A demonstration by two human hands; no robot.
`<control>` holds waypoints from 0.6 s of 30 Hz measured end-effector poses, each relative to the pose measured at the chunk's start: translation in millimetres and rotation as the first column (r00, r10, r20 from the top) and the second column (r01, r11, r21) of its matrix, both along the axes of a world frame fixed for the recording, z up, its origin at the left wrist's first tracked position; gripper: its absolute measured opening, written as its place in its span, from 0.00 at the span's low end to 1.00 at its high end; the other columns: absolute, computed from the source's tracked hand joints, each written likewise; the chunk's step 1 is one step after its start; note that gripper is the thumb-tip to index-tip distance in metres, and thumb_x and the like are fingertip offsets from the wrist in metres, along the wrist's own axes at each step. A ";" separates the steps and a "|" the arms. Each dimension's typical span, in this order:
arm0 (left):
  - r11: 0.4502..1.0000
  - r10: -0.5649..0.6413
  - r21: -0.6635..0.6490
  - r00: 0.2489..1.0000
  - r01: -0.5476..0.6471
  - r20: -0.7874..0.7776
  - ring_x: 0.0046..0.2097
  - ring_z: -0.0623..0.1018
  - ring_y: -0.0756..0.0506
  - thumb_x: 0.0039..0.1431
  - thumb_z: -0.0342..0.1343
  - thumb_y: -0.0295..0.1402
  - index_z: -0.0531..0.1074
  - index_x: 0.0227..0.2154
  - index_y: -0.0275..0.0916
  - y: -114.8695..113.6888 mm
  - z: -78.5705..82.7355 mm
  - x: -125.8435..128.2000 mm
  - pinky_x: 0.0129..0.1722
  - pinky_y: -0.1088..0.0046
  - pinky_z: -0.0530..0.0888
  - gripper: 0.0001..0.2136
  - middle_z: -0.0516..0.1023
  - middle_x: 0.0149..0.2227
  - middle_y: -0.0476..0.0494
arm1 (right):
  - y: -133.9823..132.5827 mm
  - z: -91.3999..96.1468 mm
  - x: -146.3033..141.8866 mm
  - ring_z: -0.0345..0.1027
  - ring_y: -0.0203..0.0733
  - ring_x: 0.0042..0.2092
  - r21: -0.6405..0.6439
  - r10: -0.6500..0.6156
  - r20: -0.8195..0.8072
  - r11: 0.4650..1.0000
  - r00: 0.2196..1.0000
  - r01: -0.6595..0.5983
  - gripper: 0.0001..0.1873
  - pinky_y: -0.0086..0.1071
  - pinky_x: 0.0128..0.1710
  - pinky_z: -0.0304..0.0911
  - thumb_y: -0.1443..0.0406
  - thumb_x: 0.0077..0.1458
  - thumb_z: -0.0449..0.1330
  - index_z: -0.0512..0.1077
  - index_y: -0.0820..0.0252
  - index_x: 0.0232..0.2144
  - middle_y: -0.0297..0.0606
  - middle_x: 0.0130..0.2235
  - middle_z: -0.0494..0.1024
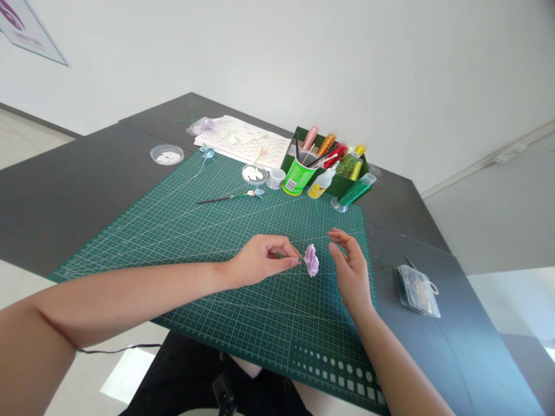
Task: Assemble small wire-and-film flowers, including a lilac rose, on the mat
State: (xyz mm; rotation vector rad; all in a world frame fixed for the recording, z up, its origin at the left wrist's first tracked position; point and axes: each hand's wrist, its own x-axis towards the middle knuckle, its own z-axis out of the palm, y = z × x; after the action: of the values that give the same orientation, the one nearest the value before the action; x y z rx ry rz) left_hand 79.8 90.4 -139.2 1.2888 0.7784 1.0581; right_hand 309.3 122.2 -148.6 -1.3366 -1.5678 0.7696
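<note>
Your two bare forearms come in low over the near edge of the green gridded cutting mat point(208, 231), and that mat is the landmark for everything else. Over its middle, your left hand point(260, 260) pinches thumb against forefinger on the stem end of a small lilac paper flower point(311, 260); the stem itself is too thin to make out. Your right hand point(350, 267) hovers just beside the bloom — fingers loosely spread and curled, holding nothing, apart from the petals.

It reads as the shaping stage: the flower is held steady while the free hand comes in to work the petals. The next move would call for a light fingertip touch on the outer petals, with your left pinch kept firm so the bloom does not spin.

Off the mat's right edge lies a clear plastic pouch point(418, 289). Further up the mat rests a thin dark-stemmed flower piece point(228, 198), and at its far edge stand a green paper cup point(297, 176) and a dark green box of glitter tubes point(342, 167).
</note>
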 end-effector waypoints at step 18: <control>0.973 -0.004 -0.224 0.967 0.063 0.254 0.35 0.81 0.49 0.55 0.70 0.36 0.75 0.29 0.33 2.9 -4.6 4.8 0.42 0.69 0.78 0.12 0.82 0.33 0.45 | -38.5 12.6 -35.9 0.59 0.35 0.23 -0.305 0.369 -0.379 0.816 0.848 -0.491 0.29 0.29 0.20 0.59 0.47 0.61 0.62 0.73 0.55 0.58 0.33 0.28 0.73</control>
State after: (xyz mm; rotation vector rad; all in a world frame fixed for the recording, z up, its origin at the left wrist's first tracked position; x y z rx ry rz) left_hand 84.6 93.4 -143.8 0.9452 0.6609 1.0476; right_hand 273.3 83.6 -136.0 -1.0564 -1.5308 1.5758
